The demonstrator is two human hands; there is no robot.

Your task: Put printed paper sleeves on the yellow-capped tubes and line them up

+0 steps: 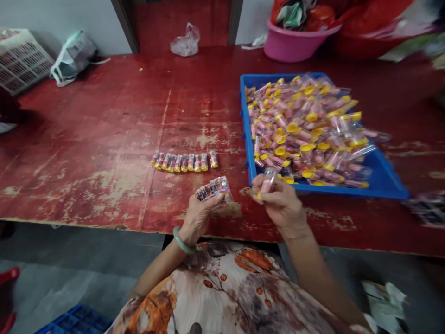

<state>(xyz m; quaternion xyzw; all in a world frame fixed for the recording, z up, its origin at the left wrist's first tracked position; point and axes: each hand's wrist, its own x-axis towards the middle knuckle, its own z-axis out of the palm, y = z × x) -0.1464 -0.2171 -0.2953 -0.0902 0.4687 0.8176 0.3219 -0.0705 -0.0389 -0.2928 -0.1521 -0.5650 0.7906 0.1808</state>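
My left hand (201, 213), with a pale green bangle at the wrist, grips a small stack of printed labels (213, 189) above the table's front part. In my right hand (281, 202) is a clear tube (267, 183) with pink contents and a yellow cap, held between the fingers beside the tray's near left corner. A blue tray (247, 139) holds a heap of similar yellow-capped tubes (306, 130). Left of it, beyond my left hand, a row of several wrapped tubes (184, 162) lies side by side, their yellow ends toward me.
The red table (86, 139) has worn patches. At the back stand a pink basin (299, 44) full of items, a crumpled clear bag (186, 41), a white bag (73, 55) and a white basket (24, 60). A dark printed bundle (429, 208) lies at the right edge.
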